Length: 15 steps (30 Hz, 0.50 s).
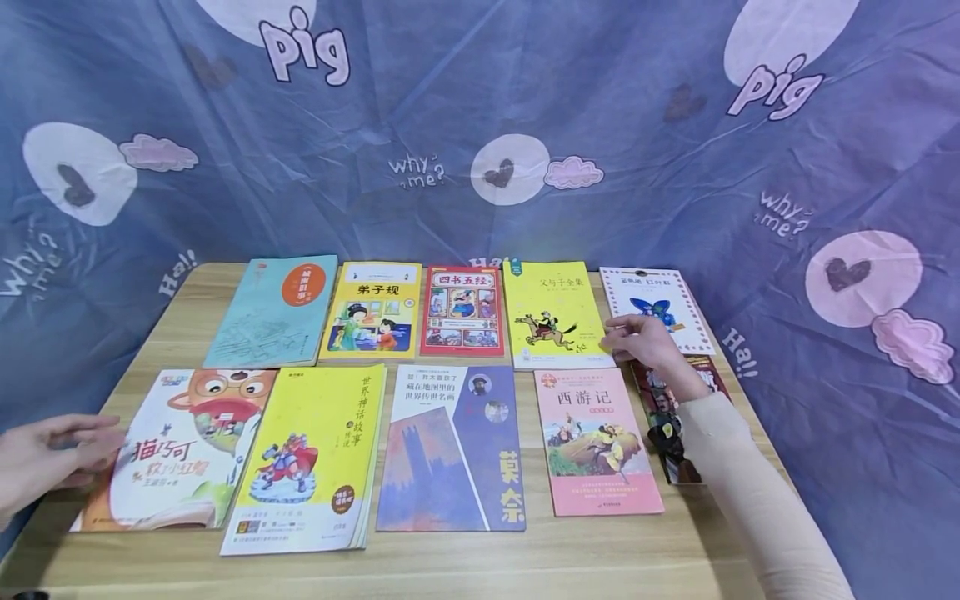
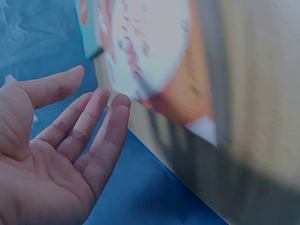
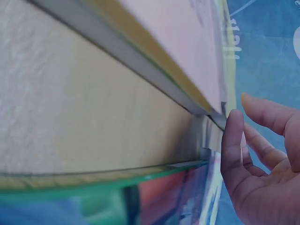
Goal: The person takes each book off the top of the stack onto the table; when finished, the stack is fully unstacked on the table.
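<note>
At the table's left edge my left hand [image 1: 56, 458] has loosely spread fingers, beside a white picture book with a cartoon bear [image 1: 180, 454]. In the left wrist view the left palm [image 2: 51, 173] holds nothing, its fingertips near that book's corner. My right hand [image 1: 651, 348] hovers with bent fingers at the lower right corner of a yellow book with a horse rider [image 1: 558, 312]. The right wrist view shows that hand [image 3: 262, 164] with nothing in its grasp; whether a fingertip touches a book I cannot tell. The right arm partly hides a dark-covered book [image 1: 667, 425] and a white butterfly book [image 1: 648, 304].
Two rows of books lie on the wooden table [image 1: 585, 558]. The back row includes a teal book [image 1: 273, 312], a yellow children's book [image 1: 371, 312] and a red one [image 1: 461, 312]. In front are a tall yellow book [image 1: 307, 458], a purple-blue book [image 1: 450, 450] and a pink book [image 1: 600, 442].
</note>
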### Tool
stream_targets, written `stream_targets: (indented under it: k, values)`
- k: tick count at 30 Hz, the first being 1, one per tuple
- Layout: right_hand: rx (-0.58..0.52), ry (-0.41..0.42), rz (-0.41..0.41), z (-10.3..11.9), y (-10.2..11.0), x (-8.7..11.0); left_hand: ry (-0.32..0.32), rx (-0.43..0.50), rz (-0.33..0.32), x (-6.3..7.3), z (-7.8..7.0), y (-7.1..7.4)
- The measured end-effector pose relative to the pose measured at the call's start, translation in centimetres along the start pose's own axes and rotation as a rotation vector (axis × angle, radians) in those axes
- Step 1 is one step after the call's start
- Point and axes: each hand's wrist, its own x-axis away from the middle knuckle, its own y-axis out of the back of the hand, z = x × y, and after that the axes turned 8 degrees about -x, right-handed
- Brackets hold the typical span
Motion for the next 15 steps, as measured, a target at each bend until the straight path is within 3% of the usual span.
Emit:
stream_targets:
  k: [3,9,15]
  values:
    - [-0.006,0.021,-0.002,0.5,0.2,0.2,-0.072,-0.006,-0.058,0.8,-3.3,0.4]
    - [-0.021,0.082,-0.03,2.0,0.0,1.0,-0.243,-0.117,-0.133,1.7,-9.8,0.7]
    - [0.003,0.202,-0.055,5.0,-1.2,2.9,-0.434,-0.076,-0.162,2.4,-15.8,0.1]
